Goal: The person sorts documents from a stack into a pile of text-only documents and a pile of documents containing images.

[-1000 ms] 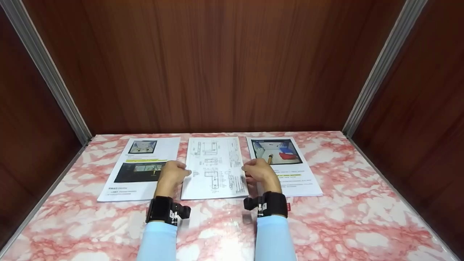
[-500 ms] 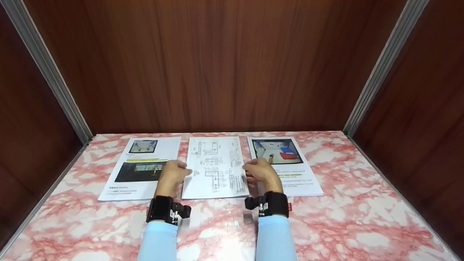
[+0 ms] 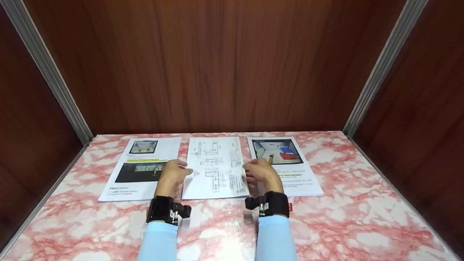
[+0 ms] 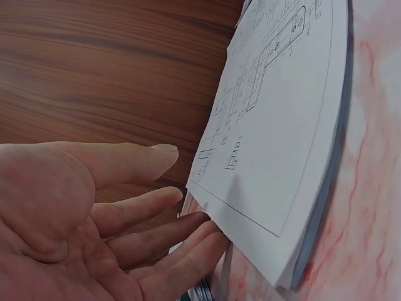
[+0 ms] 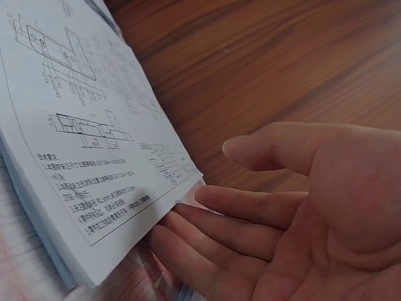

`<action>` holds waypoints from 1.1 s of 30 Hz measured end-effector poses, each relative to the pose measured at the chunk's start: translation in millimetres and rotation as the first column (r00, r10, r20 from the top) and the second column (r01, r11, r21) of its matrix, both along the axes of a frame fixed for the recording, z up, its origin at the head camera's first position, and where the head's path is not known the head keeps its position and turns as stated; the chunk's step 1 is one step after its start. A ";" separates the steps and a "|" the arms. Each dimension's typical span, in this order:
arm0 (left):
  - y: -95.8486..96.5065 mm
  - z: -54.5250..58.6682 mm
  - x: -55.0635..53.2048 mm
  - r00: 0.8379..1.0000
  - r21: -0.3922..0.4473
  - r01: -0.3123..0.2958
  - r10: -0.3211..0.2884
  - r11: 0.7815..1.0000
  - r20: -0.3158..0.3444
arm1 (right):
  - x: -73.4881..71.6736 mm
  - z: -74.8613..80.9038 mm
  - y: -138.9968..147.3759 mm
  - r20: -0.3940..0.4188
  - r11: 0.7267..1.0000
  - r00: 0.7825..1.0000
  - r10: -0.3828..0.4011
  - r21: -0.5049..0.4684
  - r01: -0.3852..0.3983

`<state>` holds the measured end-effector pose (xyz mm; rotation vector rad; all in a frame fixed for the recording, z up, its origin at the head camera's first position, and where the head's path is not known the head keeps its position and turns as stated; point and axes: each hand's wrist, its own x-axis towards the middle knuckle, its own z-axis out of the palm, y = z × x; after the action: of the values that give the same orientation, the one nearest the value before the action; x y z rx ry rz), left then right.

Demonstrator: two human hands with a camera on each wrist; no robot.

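Note:
A stack of papers with line drawings on top lies in the middle of the table, between both hands. Beside its left edge is my left hand. In the left wrist view the left hand's fingers are loosely extended at the stack's edge, the thumb raised apart from the paper. On the opposite side my right hand mirrors this. The right wrist view has its fingers reaching to the edge of the drawing stack, some tips partly hidden by it, with the thumb off the sheet.
Left of the middle stack lies a printed stack with pictures and yellow highlighting, partly under the left forearm. Another printed stack with a colour photo lies right. Wooden panels enclose the marble-patterned table at the back and sides.

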<state>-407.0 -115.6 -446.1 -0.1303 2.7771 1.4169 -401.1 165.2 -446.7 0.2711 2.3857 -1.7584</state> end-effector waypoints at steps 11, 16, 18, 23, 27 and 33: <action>0.3 20.7 1.7 0.996 -0.033 0.017 -0.019 0.999 -0.082 | -2.4 11.3 4.3 -0.089 0.999 0.996 -0.007 0.048 0.012; 1.1 41.5 8.8 0.988 -0.021 0.046 -0.049 0.999 -0.148 | 0.6 22.5 3.1 -0.169 0.998 0.985 -0.023 0.059 0.033; 1.0 51.2 12.7 0.980 -0.025 0.063 -0.067 0.998 -0.187 | 1.4 28.0 0.2 -0.211 0.999 0.977 -0.028 0.035 0.036; -4.3 73.9 25.0 0.950 -0.058 0.103 -0.116 0.993 -0.291 | 5.1 44.5 -10.5 -0.309 0.998 0.950 -0.039 -0.059 0.022; -15.4 90.3 36.0 0.922 -0.088 0.090 -0.117 0.992 -0.369 | 14.5 65.2 -24.4 -0.366 0.993 0.930 -0.038 -0.115 -0.005; -50.1 101.3 46.2 0.890 -0.112 0.043 -0.089 0.993 -0.447 | 32.6 92.7 -59.0 -0.458 0.984 0.889 0.028 -0.143 -0.105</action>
<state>-360.8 -165.7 -344.8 0.3379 3.1776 1.4497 -368.5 106.2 -353.9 -0.2775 2.4736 -2.1651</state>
